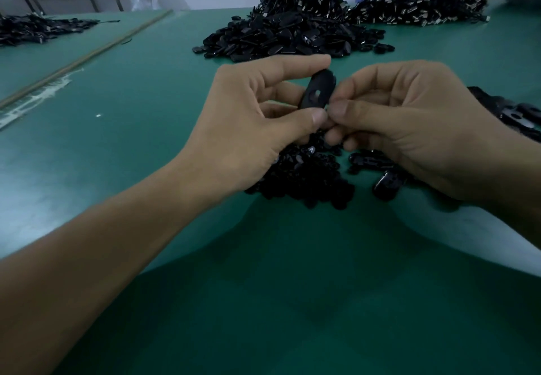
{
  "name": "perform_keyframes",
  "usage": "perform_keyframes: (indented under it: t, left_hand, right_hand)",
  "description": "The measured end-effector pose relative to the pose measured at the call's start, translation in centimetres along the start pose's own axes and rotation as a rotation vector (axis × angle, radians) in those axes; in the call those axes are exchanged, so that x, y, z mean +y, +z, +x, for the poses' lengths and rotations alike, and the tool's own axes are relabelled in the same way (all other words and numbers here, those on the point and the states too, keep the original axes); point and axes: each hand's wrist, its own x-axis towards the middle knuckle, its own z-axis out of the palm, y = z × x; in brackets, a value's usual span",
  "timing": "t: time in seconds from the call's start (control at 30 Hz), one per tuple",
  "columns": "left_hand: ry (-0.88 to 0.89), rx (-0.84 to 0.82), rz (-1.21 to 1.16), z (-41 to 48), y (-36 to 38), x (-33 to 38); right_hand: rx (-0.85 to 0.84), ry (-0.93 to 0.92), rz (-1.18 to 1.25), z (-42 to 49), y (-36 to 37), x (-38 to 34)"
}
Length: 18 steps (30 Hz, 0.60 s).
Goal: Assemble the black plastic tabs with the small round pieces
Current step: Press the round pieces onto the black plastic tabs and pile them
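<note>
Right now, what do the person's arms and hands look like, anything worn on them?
Both are bare. The left hand and right hand wear no gloves, rings or watch that shows. The left forearm is uncovered with no sleeve in view. The fingers have short nails.

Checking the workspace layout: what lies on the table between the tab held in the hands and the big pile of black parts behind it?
Only bare green mat separates the held tab from the pile, seen in the head view.

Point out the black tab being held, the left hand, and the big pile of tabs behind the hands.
Black tab [317,90], head view, flat face near its hole.
Left hand [243,122], head view, back of hand.
Big pile [288,39], head view, middle.
</note>
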Motion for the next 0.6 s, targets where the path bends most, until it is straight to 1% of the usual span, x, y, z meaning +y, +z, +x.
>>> perform_keyframes:
  t: [0.1,0.13,0.2,0.37,0.47,0.6]
  left_hand:
    - [-0.030,0.012,0.009,0.0,-0.2,-0.2]
    - [-0.039,0.015,0.011,0.0,-0.3,-0.2]
    - [-0.055,0.031,0.019,0.1,-0.5,-0.3]
    - [-0.084,0.045,-0.002,0.2,-1.0,-0.4]
    - [-0.085,0.031,0.031,0.3,-1.0,-0.6]
    - [-0.067,0.032,0.042,0.4,-1.0,-0.7]
  right_hand:
    - [0.059,-0.117,-0.531,0.0,-0.5,0.4]
    - [0.046,-0.131,-0.655,0.0,-0.7,0.4]
    - [-0.020,-0.136,-0.800,0.0,-0.9,0.3]
    - [-0.164,-0.129,-0.940,0.0,-1.2,0.2]
    - [-0.209,-0.105,-0.939,0.1,-1.1,0.3]
    - [-0.218,-0.061,-0.896,0.2,-1.2,0.6]
